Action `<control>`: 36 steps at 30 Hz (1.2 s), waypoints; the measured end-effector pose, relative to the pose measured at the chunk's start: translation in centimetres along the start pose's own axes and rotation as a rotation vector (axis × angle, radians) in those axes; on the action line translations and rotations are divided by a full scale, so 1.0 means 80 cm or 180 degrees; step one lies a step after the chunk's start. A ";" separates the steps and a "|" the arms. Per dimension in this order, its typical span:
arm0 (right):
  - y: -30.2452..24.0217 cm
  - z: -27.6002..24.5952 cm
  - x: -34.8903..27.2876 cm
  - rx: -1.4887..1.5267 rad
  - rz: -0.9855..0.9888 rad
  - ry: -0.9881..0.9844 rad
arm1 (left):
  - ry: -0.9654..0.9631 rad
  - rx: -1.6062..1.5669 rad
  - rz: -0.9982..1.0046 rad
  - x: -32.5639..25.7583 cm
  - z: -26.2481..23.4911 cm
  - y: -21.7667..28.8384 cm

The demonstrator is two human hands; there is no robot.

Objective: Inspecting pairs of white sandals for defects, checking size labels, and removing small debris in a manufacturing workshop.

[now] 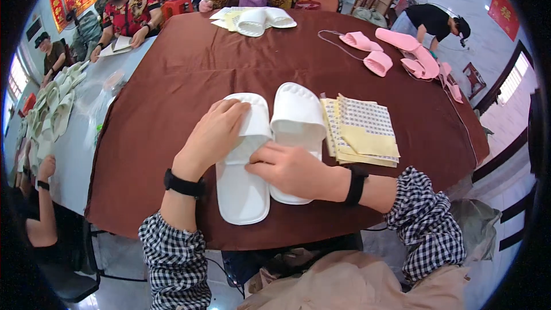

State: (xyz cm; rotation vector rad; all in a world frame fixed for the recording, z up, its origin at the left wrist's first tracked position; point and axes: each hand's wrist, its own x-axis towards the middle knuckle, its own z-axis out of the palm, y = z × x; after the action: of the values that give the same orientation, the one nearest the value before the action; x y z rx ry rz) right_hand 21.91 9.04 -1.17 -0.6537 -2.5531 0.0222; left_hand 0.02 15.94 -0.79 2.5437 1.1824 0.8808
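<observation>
Two white slippers lie side by side before me, toes pointing away. My left hand grips the left slipper at its upper, fingers curled over the toe part. Below the opening of that upper, my right hand reaches across the right slipper, its fingers closed together and touching the left slipper's insole. Whatever the right fingertips may hold is hidden. To the right of the slippers lies a stack of yellowish sticker sheets with rows of small printed labels.
A brown cloth covers the table. Pink slippers and a cord lie at the far right; white slippers rest on sheets at the far edge. Pale slippers pile up on a side table at left. Several other people sit or bend around.
</observation>
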 end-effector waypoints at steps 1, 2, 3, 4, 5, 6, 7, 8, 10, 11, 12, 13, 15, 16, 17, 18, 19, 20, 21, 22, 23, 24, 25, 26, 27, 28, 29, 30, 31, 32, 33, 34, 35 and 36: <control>-0.002 -0.001 0.000 -0.0028 -0.0021 -0.0012 | -0.0036 -0.0025 -0.0032 0.000 -0.001 -0.002; -0.003 -0.001 0.000 -0.0050 -0.0013 -0.0007 | -0.0030 -0.0029 -0.0009 -0.001 -0.001 -0.001; -0.003 0.000 -0.001 -0.0070 -0.0014 -0.0029 | -0.0058 -0.0046 -0.0046 0.000 -0.001 0.000; -0.002 0.002 -0.001 -0.0083 -0.0017 -0.0050 | -0.0088 -0.0059 -0.0088 0.002 0.000 0.002; 0.002 0.004 0.002 -0.0180 -0.0083 -0.0008 | -0.0088 -0.0061 -0.0069 0.004 0.001 0.003; 0.001 0.005 0.007 -0.0172 -0.0086 0.0009 | -0.0077 -0.0079 -0.0045 0.003 0.000 0.003; 0.000 0.004 0.013 -0.0225 -0.0007 -0.0110 | -0.0066 -0.0096 -0.0022 0.002 -0.001 0.003; -0.001 0.004 0.017 -0.0277 0.0072 -0.0230 | -0.0078 -0.0079 -0.0026 0.001 -0.002 0.004; 0.001 0.009 0.023 -0.0129 0.0259 -0.0134 | -0.0087 -0.0139 -0.0065 0.003 -0.002 0.007; 0.001 0.012 0.024 0.0009 0.0445 -0.0056 | -0.0098 -0.0128 -0.0065 0.002 -0.003 0.006; 0.002 0.014 0.024 0.0016 0.0442 -0.0053 | -0.0099 -0.0134 -0.0076 0.001 -0.002 0.005; 0.002 0.017 0.024 0.0010 0.0450 -0.0003 | -0.0099 -0.0142 -0.0086 0.000 -0.002 0.005; 0.002 0.019 0.023 0.0010 0.0462 0.0038 | -0.0096 -0.0142 -0.0102 0.000 -0.002 0.005; 0.003 0.019 0.023 -0.0010 0.0450 0.0069 | -0.0091 -0.0145 -0.0111 0.001 -0.002 0.005; 0.003 0.019 0.023 -0.0031 0.0439 0.0099 | -0.0093 -0.0155 -0.0116 0.001 -0.001 0.006; 0.004 0.018 0.023 -0.0045 0.0449 0.0099 | -0.0099 -0.0167 -0.0087 0.004 -0.001 0.006; 0.004 0.016 0.023 -0.0012 0.0497 0.0101 | -0.0104 -0.0181 -0.0055 0.006 -0.001 0.006; 0.005 0.014 0.022 0.0015 0.0548 0.0104 | -0.0103 -0.0196 -0.0030 0.007 0.000 0.007; 0.004 0.012 0.022 -0.0010 0.0561 0.0105 | -0.0115 -0.0182 -0.0079 0.005 -0.002 0.007; 0.003 0.011 0.022 0.0141 0.0578 0.0155 | -0.0129 -0.0171 -0.0124 0.004 -0.002 0.008; 0.002 0.011 0.023 0.0290 0.0596 0.0208 | -0.0125 -0.0187 -0.0090 0.003 -0.004 0.008; 0.002 0.011 0.023 0.0264 0.0611 0.0212 | -0.0119 -0.0132 -0.0108 0.000 -0.006 0.008; 0.002 0.012 0.024 0.0256 0.0596 0.0199 | -0.0113 -0.0074 -0.0127 -0.002 -0.008 0.009; 0.002 0.013 0.024 0.0252 0.0580 0.0187 | -0.0112 -0.0081 -0.0103 -0.002 -0.010 0.010; 0.003 0.014 0.023 0.0217 0.0608 0.0186 | -0.0141 -0.0137 -0.0135 0.000 -0.008 0.010; 0.003 0.015 0.022 0.0140 0.0614 0.0161 | -0.0171 -0.0189 -0.0171 0.002 -0.006 0.009; 0.005 0.015 0.021 0.0067 0.0618 0.0136 | -0.0174 -0.0207 -0.0140 0.005 -0.004 0.008; 0.004 0.016 0.022 0.0068 0.0622 0.0141 | -0.0174 -0.0201 -0.0139 0.004 -0.004 0.007; 0.003 0.016 0.022 -0.0114 0.0460 0.0109 | -0.0174 -0.0194 -0.0139 0.004 -0.004 0.006; 0.003 0.016 0.023 -0.0295 0.0297 0.0077 | -0.0179 -0.0189 -0.0139 0.004 -0.004 0.007; 0.001 0.015 0.023 -0.0290 0.0295 0.0083 | -0.0176 -0.0204 -0.0152 0.003 -0.005 0.007; 0.000 0.014 0.024 -0.0336 0.0298 0.0001 | -0.0172 -0.0218 -0.0165 0.003 -0.006 0.008; -0.002 0.012 0.024 -0.0382 0.0301 -0.0082 | -0.0174 -0.0209 -0.0169 0.003 -0.005 0.007; -0.002 0.013 0.023 -0.0369 0.0292 -0.0077 | -0.0152 -0.0221 -0.0152 0.002 -0.003 0.006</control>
State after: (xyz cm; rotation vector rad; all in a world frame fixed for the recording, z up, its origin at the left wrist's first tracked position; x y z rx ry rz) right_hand 19.98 9.83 -1.18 -0.8191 -2.5604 -0.0880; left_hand 0.23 15.75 -0.33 2.4571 1.1726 0.8306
